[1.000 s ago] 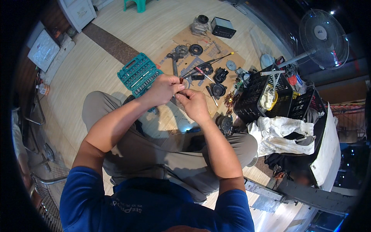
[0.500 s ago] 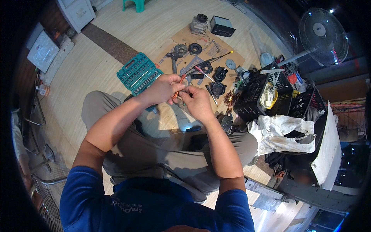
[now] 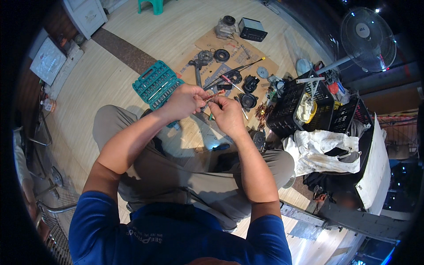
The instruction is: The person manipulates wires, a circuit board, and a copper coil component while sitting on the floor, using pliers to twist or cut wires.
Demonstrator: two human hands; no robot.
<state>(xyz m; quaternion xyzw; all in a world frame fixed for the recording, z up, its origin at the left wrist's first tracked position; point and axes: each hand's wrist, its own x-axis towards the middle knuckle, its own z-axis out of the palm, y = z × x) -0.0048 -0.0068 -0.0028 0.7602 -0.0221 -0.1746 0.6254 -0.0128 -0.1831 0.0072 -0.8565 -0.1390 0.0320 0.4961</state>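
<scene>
My left hand (image 3: 191, 98) is closed on a thin, orange-red, cord-like item (image 3: 215, 95); its exact kind is too small to make out. Just right of it, my right hand (image 3: 224, 112) pinches at the same item, fingertips close to the left ones. A small green piece (image 3: 211, 117) shows below the fingers, partly hidden. Behind my hands a teal socket set case (image 3: 154, 81) lies open. A cardboard sheet (image 3: 204, 41) carries dark round parts (image 3: 221, 55), a screwdriver (image 3: 232, 82) and long black rods (image 3: 240, 69). A blue-handled tool (image 3: 221, 147) lies on the floor below.
Black crates (image 3: 282, 119) stand at right with white cloth (image 3: 320, 152) in front and a standing fan (image 3: 366, 39) behind. A car stereo unit (image 3: 252, 30) sits beyond the cardboard, a green stool (image 3: 150, 6) farther back. Metal chair tubing (image 3: 59, 207) is at left.
The orange-red item has gone from nearly upright to slanting up to the right between my fingers. My right hand has shifted slightly upward.
</scene>
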